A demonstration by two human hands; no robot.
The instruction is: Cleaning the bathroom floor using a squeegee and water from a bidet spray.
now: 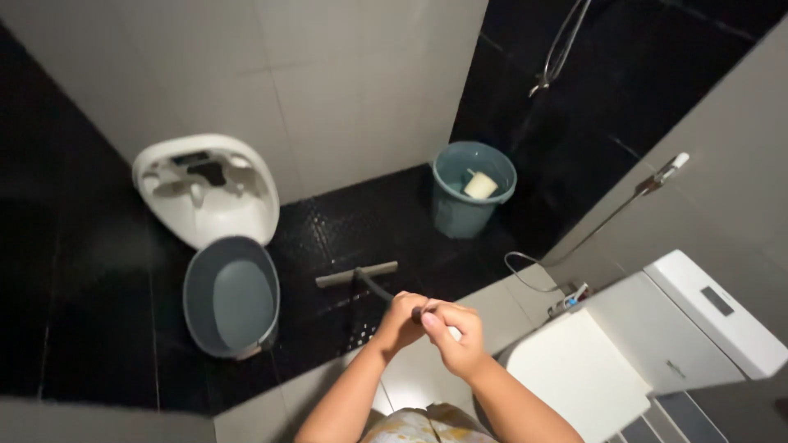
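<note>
Both my hands are closed around the top of a dark handle of a floor squeegee. My left hand (400,321) grips it from the left and my right hand (455,337) from the right, the two touching. The handle runs down and away to the grey squeegee head (356,275), which lies flat on the wet black floor tiles.
A grey oval tub (231,297) stands at the left, with a white baby bath seat (205,189) leaning on the wall behind it. A teal bucket (472,190) holding a pale scoop stands in the corner. A white toilet (624,349) with a spray hose (607,220) is at the right.
</note>
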